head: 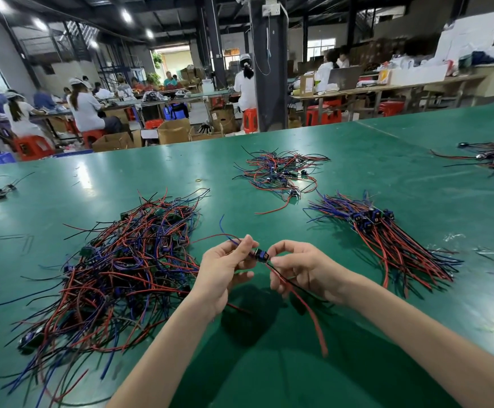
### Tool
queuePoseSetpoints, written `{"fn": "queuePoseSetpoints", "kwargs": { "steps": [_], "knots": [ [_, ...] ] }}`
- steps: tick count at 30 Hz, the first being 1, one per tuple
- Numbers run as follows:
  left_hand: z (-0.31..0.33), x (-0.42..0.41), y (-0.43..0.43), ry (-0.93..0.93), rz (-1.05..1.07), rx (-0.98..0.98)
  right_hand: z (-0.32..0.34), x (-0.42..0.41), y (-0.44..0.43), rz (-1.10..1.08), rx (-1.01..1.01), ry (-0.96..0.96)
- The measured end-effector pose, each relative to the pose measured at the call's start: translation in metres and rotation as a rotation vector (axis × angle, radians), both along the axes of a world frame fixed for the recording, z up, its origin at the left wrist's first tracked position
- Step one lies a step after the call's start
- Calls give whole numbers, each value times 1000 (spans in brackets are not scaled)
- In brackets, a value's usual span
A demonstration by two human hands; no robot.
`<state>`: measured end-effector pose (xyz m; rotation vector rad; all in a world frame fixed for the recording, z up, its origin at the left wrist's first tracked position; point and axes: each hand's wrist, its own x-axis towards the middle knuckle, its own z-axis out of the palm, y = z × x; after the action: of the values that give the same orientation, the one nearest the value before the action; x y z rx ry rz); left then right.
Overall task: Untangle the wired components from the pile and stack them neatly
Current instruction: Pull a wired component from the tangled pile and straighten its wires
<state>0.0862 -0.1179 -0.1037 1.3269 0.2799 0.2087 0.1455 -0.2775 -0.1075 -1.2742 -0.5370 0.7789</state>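
I am holding one wired component (261, 255) just right of the big tangled pile (122, 269), above the green bench (92, 184). My left hand (225, 272) is pinching its blue lead, fingers (244, 245) clamped on the wire, while my right hand (301, 269) is pinching the connector's other side, red and black leads trailing down. The aligned stack (387, 240) is lying farther right of the pile; a smaller tangle (278, 172) is sitting beyond it.

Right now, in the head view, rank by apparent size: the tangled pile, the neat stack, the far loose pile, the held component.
1. tangled pile
2. neat stack
3. far loose pile (farther off, so unsure)
4. held component
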Motion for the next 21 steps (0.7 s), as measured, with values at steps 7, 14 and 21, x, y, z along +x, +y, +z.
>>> {"fn": "queuePoseSetpoints", "kwargs": {
  "steps": [7, 14, 21],
  "knots": [
    [-2, -2, -6, -44, -117, 38, 0, -4, 4, -51, -8, -24],
    [-2, 2, -4, -121, -42, -49, 2, -4, 3, -87, -53, -89],
    [-6, 2, -7, -139, -34, 8, 1, -7, 5, -129, -89, -104]
  ]
}}
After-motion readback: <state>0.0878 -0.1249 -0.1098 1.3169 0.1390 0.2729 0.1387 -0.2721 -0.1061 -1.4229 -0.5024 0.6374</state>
